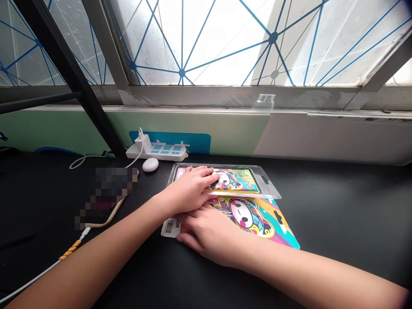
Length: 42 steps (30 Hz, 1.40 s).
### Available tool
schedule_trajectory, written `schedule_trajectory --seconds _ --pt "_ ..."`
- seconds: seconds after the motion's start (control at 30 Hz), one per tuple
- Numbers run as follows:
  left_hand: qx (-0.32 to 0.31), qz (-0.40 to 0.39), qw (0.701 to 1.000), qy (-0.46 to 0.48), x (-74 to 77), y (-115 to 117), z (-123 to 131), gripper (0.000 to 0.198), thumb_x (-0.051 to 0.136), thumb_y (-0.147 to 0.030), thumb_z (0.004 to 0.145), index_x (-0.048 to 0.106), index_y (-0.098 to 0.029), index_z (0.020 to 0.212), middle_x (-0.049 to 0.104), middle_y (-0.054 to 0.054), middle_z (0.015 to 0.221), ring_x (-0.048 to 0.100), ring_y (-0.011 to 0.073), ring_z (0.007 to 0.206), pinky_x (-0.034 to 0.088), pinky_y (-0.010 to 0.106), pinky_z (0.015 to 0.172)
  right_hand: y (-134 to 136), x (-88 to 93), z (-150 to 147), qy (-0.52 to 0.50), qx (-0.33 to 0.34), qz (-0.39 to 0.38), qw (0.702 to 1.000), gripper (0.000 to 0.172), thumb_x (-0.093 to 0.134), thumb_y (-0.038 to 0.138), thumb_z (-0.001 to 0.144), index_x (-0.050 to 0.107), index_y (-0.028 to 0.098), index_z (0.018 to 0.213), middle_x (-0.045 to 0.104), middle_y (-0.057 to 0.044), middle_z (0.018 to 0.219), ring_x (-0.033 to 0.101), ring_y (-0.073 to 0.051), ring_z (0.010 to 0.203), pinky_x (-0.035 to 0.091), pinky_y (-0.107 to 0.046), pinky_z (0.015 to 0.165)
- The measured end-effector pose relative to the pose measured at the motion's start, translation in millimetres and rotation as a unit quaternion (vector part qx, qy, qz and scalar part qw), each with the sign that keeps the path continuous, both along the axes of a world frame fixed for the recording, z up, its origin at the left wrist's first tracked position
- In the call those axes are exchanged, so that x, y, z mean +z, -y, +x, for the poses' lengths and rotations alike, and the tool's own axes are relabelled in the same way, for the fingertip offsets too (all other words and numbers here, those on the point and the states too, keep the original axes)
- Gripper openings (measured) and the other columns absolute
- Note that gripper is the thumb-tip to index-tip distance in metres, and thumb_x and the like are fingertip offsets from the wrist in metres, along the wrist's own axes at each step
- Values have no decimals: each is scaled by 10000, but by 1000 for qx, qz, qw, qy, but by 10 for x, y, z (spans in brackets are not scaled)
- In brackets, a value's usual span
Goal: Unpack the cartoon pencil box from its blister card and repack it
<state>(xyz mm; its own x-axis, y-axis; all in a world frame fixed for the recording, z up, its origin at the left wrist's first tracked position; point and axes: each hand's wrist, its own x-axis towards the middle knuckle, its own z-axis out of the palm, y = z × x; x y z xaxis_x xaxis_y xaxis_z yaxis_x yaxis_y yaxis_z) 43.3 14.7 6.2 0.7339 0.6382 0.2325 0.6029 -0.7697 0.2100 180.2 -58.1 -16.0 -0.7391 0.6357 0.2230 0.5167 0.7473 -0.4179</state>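
A clear plastic blister tray (268, 189) with a colourful printed insert (247, 179) lies flat on the desk. Just in front of it, partly under its near edge, is a bright cardboard backing card (254, 216) with a cartoon character and a barcode at its left end. My left hand (193, 186) rests on the left part of the tray, fingers stretched out over the insert. Lower down, my right hand (214, 234) lies over the card, thumb at its near left edge. Its fingertips reach close to my left hand and are partly hidden.
On the black desk (337, 214), a phone-like blurred object (107, 197) with a plugged-in cable lies at the left. Behind it are a small white rounded case (150, 165) and a white power strip (161, 151). A black slanted post (74, 73) stands before the window.
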Motion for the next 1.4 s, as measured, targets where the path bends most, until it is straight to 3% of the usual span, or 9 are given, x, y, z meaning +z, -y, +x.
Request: schedule_trajectory --seconds 0.1,0.2,0.33,0.43,0.53,0.7,0.87,1.13,1.4 --pt "1 -22 1000 20 13 -4 -11 524 610 -468 1002 572 -228 1467 558 142 1524 490 328 1416 396 538 1168 2 -45 -11 5 41 100 994 219 553 240 1014 709 160 1146 783 -84 1088 713 -225 1005 532 -358 939" --pt "25 -65 997 44 15 -26 -9 416 420 -355 1094 602 -219 1443 556 111 1541 465 280 1456 359 512 1210 28 -55 13 7 70 223 972 258 482 168 1022 710 170 902 738 -45 822 658 -191 756 518 -329 751" --pt "42 -78 993 79 -15 -57 -18 364 494 -237 1056 645 -188 1384 600 99 1501 503 246 1430 374 453 1218 -87 76 261 -24 17 295 955 277 491 171 1009 672 185 800 661 -23 705 575 -165 649 442 -308 632" --pt "29 -56 994 87 -45 -62 -23 344 512 -217 1044 661 -196 1353 633 91 1461 537 245 1398 400 450 1197 -379 210 647 24 -112 273 955 284 487 250 1021 677 190 818 684 -70 803 618 -202 745 470 -329 684" --pt "29 -22 997 70 -40 -54 -21 333 504 -242 1055 659 -200 1347 648 93 1441 552 259 1380 405 473 1182 -715 306 1089 76 -237 96 964 322 580 484 967 711 195 1020 687 -111 1034 659 -270 940 524 -369 754" --pt "50 -5 998 31 62 -71 -131 365 568 -361 1035 669 -173 1330 653 116 1427 580 303 1332 444 489 1130 -958 437 1524 110 -218 -69 967 637 681 729 792 722 245 1204 646 -117 1204 635 -317 1098 566 -404 879" --pt "69 -26 997 32 136 -152 -367 455 665 -494 959 693 -166 1274 669 128 1354 596 320 1254 493 461 1063 -950 521 1526 152 -211 -119 958 825 719 788 693 684 267 1331 592 -122 1311 546 -371 1262 528 -441 1012" --pt "85 -45 995 35 111 -209 -440 617 680 -580 918 622 -180 1384 600 143 1420 519 343 1337 430 493 1124 -894 550 1452 150 -224 -94 958 720 740 732 699 673 254 1233 591 -114 1253 560 -351 1213 543 -437 971" --pt "98 -34 993 62 154 -259 -531 585 726 -535 905 625 -179 1358 644 136 1340 614 316 1231 492 423 1038 -748 462 1352 111 -205 107 966 474 861 418 677 561 237 997 652 -75 1041 643 -298 952 580 -429 804"
